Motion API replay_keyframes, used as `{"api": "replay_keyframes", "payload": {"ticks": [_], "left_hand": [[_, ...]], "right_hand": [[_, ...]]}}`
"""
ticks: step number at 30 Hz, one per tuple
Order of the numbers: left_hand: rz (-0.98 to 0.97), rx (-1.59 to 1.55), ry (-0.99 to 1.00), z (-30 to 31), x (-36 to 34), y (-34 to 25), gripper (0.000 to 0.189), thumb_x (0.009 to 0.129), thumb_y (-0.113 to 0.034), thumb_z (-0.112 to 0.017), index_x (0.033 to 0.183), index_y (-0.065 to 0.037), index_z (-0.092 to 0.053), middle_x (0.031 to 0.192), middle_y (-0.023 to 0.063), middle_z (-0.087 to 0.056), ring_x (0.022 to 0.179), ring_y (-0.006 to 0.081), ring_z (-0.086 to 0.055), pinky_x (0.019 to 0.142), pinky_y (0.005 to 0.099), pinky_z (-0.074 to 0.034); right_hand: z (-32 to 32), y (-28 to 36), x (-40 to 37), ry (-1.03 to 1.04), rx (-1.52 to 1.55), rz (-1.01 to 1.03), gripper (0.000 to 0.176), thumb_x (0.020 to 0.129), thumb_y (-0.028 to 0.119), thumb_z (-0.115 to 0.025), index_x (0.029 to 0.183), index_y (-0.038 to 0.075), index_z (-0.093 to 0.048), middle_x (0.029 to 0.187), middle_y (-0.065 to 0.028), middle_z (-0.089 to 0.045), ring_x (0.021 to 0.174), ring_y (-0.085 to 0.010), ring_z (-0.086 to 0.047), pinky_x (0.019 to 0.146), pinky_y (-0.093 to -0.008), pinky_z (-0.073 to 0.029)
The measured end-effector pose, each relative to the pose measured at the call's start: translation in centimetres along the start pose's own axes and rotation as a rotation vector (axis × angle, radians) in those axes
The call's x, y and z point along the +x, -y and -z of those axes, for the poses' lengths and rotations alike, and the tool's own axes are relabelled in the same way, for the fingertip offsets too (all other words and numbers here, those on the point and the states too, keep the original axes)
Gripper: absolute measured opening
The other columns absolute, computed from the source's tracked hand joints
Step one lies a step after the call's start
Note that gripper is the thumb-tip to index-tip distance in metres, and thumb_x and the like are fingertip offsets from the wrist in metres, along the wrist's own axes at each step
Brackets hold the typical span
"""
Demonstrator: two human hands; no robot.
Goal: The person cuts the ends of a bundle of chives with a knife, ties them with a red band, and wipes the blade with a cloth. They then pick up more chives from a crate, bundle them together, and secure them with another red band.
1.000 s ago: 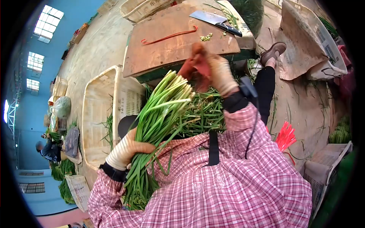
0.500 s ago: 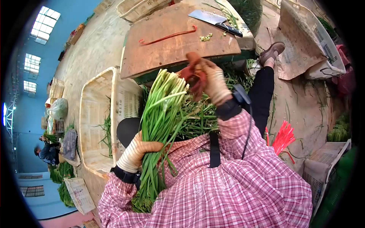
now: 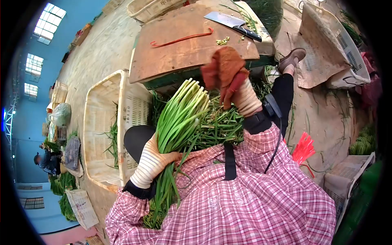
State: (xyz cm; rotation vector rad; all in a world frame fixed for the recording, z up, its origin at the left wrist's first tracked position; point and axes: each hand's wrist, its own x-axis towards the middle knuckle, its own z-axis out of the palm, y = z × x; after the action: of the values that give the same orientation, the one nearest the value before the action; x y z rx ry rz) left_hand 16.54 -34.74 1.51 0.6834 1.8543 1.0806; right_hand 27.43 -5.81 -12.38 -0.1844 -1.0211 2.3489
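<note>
My left hand point(image 3: 155, 158), in a pale striped glove, is wrapped round a bunch of flowering chives point(image 3: 181, 114). Their pale cut ends point up and away from me, and the budded tips point(image 3: 153, 218) hang down by my sleeve. My right hand point(image 3: 244, 94) grips a reddish-brown cloth point(image 3: 226, 67), which covers most of its fingers. The cloth is apart from the cut ends, to their right, near the front edge of the wooden board point(image 3: 175, 61). On that board lie a red tie strip point(image 3: 181, 38) and a cleaver point(image 3: 232, 24).
A white plastic crate point(image 3: 122, 130) stands at my left. Loose green leaves point(image 3: 220, 126) lie in front of me below the board. A bundle of red strips point(image 3: 303, 148) is at my right. Another crate point(image 3: 345, 45) with a brown sheet stands farther right. A person point(image 3: 47, 161) is far left.
My right hand has moved right, away from the cut ends, with the cloth now spread over its fingers. The bunch in my left hand has shifted slightly to the right.
</note>
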Motion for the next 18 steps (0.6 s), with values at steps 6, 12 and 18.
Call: {"api": "replay_keyframes", "payload": {"ticks": [6, 12, 18], "left_hand": [[0.004, -0.042, 0.023, -0.5, 0.1, -0.5, 0.068, 0.072, 0.007, -0.08, 0.134, 0.003, -0.052, 0.117, 0.0102, -0.069, 0.106, 0.0146, -0.065, 0.094, 0.0301, -0.053], [0.124, -0.148, 0.119, -0.3, -0.4, -0.7, 0.072, 0.072, 0.005, -0.08, 0.136, 0.005, -0.05, 0.122, 0.012, -0.068, 0.107, 0.0163, -0.064, 0.097, 0.0313, -0.052], [0.162, -0.23, 0.093, 0.4, -1.8, -0.9, 0.072, 0.071, 0.012, -0.07, 0.14, 0.001, -0.052, 0.121, 0.009, -0.068, 0.105, 0.0171, -0.065, 0.092, 0.0283, -0.052]], "right_hand": [[-6.8, 1.8, -1.4, 0.064, -0.458, -0.066, 0.05, 0.077, 0.016, -0.083, 0.121, -0.003, -0.067, 0.11, -0.0085, -0.072, 0.098, -0.016, -0.067, 0.089, -0.0312, -0.055], [-5.0, 1.0, -2.1, 0.025, -0.194, -0.149, 0.041, 0.081, 0.009, -0.081, 0.117, -0.004, -0.07, 0.108, -0.0084, -0.074, 0.093, -0.015, -0.068, 0.084, -0.0286, -0.056], [0.8, 2.5, -1.5, -0.263, 0.044, -0.005, 0.032, 0.093, 0.022, -0.072, 0.117, 0.001, -0.068, 0.102, -0.0142, -0.072, 0.087, -0.0166, -0.07, 0.066, -0.0264, -0.057]]}}
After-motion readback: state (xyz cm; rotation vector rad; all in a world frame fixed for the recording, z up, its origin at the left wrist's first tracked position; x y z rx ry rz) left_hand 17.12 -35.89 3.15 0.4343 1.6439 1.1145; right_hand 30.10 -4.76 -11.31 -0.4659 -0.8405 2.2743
